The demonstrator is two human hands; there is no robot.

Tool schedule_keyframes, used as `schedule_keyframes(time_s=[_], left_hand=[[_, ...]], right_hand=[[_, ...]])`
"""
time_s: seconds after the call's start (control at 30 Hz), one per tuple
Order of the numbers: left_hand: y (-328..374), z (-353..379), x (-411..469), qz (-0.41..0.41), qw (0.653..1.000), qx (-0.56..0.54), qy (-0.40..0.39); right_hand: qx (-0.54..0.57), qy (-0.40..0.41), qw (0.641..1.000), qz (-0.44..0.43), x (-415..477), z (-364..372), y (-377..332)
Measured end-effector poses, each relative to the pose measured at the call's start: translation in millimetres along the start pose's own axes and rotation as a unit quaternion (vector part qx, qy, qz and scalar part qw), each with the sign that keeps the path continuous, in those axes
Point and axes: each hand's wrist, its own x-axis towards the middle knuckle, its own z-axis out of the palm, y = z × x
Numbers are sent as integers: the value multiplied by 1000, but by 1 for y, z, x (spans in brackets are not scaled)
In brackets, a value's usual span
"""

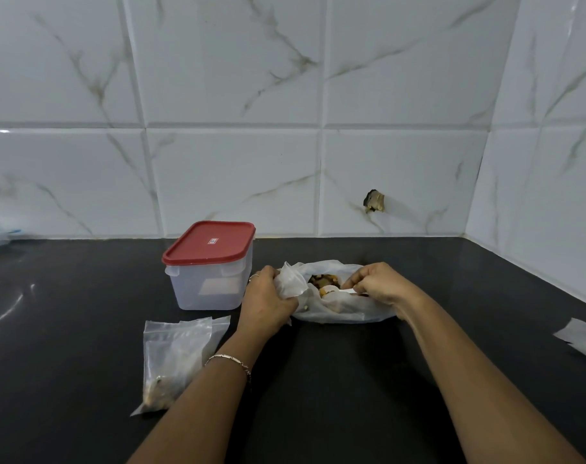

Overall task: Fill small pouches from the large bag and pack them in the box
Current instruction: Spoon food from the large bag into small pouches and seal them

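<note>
Your left hand [268, 304] grips the bunched rim of the large white bag [348, 313], and your right hand [380, 284] pinches the handle of a small white spoon [335, 291] in the bag's open mouth, beside the brown pieces [323, 279]. The bag lies on the black counter [352, 396], just right of the clear box [211, 286], whose red lid [209, 242] is on. Clear pouches [174, 356] lie nearer you, beside your left forearm
</note>
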Motion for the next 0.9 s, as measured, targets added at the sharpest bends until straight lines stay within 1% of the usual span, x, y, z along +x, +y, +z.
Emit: schedule_keyframes(time_s=[0.13, 0.27, 0.37, 0.43, 0.5, 0.63, 0.8, 0.9], left_hand=[[0, 0, 0, 3, 1000, -10, 2], [1, 0, 0, 5, 1000, -23, -1], [2, -1, -1, 15, 1000, -20, 1], [4, -1, -1, 22, 1000, -19, 0], [5, -2, -1, 31, 999, -22, -1], [8, -3, -3, 43, 999, -29, -5], [9, -2, -2, 51, 998, -42, -11], [8, -1, -1, 51, 998, -48, -7]], right_hand=[[-67, -37, 996, -38, 0, -1, 1], [-94, -67, 991, -66, 3, -3, 9], [-106, -20, 989, -102, 2, 1, 11], [-163, 5, 980, -118, 0, 3, 9], [-189, 12, 974, -123, -2, 5, 6], [-154, 16, 982, -111, -3, 10, 5], [-45, 35, 996, -71, -2, 19, 7], [-3, 40, 998, -50, -1, 21, 5]])
